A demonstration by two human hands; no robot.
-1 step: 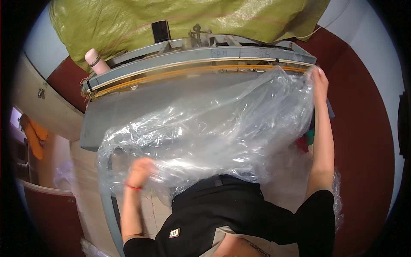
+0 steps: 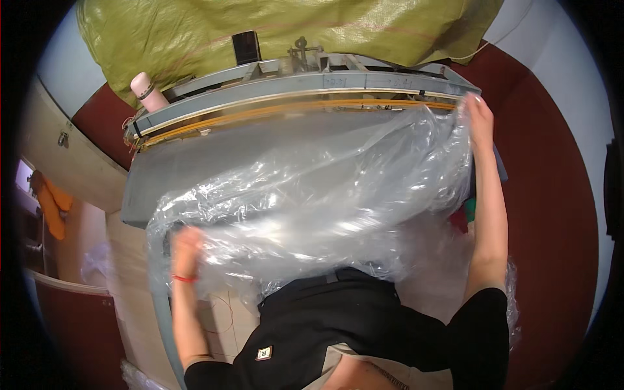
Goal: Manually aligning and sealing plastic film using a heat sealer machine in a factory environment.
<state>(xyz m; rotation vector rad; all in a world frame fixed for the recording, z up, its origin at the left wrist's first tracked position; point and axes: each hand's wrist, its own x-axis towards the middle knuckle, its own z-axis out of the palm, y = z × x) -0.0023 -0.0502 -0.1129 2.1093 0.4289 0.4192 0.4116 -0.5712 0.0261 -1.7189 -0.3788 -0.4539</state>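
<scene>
A large crumpled sheet of clear plastic film [image 2: 312,201] spreads over a grey work table [image 2: 188,156] and hangs down in front of my body. At the far right corner of the table my right hand [image 2: 480,120] is closed on the film's edge, pinching it between thumb and fingers. My left hand [image 2: 188,246], with a red cord round the wrist, is at the near left side of the film. It is smeared by motion, but its fingers look closed on the film, which stretches away from it in taut folds.
Behind the table runs a grey metal frame [image 2: 286,83] with orange strips [image 2: 260,112] along it. A pink bottle [image 2: 149,92] stands at its left end, and a dark phone [image 2: 246,47] leans at the back. Yellow-green woven sheeting [image 2: 364,29] covers the area beyond.
My left hand has moved left and slightly away from me, drawing the near edge of the film with it. My right hand has shifted a little left and farther from me.
</scene>
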